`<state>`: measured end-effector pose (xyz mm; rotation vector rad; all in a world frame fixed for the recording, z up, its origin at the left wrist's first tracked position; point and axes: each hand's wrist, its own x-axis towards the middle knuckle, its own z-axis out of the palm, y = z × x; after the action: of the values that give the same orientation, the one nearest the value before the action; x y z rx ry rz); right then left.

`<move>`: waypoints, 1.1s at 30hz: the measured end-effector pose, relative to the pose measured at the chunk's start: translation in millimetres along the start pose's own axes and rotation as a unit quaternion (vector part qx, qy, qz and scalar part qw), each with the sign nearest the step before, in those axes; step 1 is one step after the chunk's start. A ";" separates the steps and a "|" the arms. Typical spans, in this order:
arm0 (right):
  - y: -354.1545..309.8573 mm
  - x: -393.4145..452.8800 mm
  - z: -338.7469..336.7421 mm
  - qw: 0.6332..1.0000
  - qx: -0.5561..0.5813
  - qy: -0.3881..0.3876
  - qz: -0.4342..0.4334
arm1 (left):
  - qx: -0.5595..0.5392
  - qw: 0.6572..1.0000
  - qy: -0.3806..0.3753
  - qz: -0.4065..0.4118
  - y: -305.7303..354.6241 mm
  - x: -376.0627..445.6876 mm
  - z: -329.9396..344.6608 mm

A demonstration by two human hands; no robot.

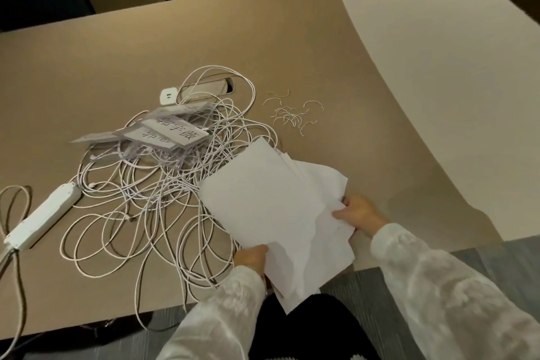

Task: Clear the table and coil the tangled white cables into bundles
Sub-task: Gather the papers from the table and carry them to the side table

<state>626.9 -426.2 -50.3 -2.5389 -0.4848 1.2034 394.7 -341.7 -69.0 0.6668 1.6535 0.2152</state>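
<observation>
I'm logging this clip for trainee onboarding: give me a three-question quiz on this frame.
1. True or false: both hands hold the sheets of paper.
2. What lies on top of the tangled white cables? A) name cards B) scissors C) a mug
3. Name the long white device left of the tangle.

Key: 1. True: left hand and right hand both have a grip on them. 2. A, name cards. 3. Power strip.

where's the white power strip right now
In the head view, the long white power strip lies at the table's left edge, just left of the tangled white cables.
</observation>
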 end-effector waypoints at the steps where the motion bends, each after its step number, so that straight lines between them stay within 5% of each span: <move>1: 2.4 -0.5 -3.8 1.000 -0.014 0.001 -0.002 | 0.012 1.000 -0.001 0.002 1.0 -2.7 -0.1; 7: -18.1 15.0 -40.7 0.978 -0.144 0.099 -0.114 | 0.027 0.999 0.023 0.003 -2.4 -1.0 2.7; 12: -47.0 52.3 -51.6 0.961 -0.201 -0.021 -0.191 | -0.056 0.993 0.100 0.006 -8.7 -0.9 24.3; 20: -18.7 65.2 -53.6 0.924 -0.212 -0.216 -0.234 | -0.112 0.990 0.080 -0.005 -8.9 1.4 54.7; 28: 25.4 45.2 -92.8 0.839 -0.253 -0.479 -0.050 | -0.094 0.995 0.013 -0.038 -23.8 -41.8 54.3; 31: 27.1 57.0 -90.9 0.933 -0.081 -0.320 -0.142 | -0.116 0.992 -0.042 -0.022 -26.3 -65.0 69.9; 33: 21.0 64.2 -88.0 0.959 0.010 -0.200 -0.200 | -0.110 0.991 -0.077 -0.021 -27.0 -76.5 82.7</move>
<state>737.8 -428.4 -49.1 -2.0336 -1.0133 1.5390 469.5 -423.3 -34.9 0.4686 1.4701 0.3031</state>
